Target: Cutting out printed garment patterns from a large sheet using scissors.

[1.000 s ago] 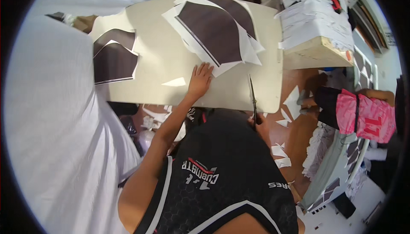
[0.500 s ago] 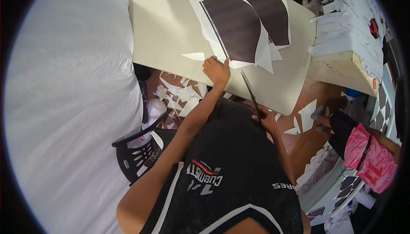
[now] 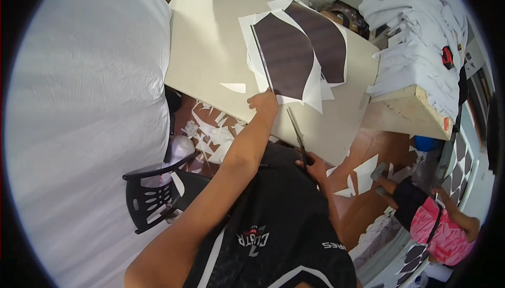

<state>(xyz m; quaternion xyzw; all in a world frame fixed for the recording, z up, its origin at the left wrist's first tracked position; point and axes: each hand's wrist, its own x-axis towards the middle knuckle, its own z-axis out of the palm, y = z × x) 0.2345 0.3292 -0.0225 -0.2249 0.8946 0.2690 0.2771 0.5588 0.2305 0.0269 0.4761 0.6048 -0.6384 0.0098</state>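
Observation:
A dark brown printed piece with a white border [image 3: 286, 59] lies on the cream tabletop [image 3: 202, 41], overlapping a second dark piece [image 3: 329, 43] behind it. My left hand [image 3: 264, 105] is at the near left corner of the front piece, fingers curled and closed on its edge. Low by the table's front edge, my right hand [image 3: 316, 168] grips a pair of long scissors [image 3: 296, 130] by the handles. The blades point up and away over the tabletop, apart from the printed piece. A small white triangular scrap [image 3: 234, 87] rests left of my left hand.
White offcuts [image 3: 218, 141] litter the floor under the table, near a black plastic chair [image 3: 150, 198]. White cloth [image 3: 421, 57] is heaped on a bench at right. A person in a pink top [image 3: 436, 230] stands at the lower right. White sheeting [image 3: 89, 104] covers the left side.
My left hand has gone from lying spread at the piece's near corner to closing on it. The view has shifted, and the scissors stay in my right hand.

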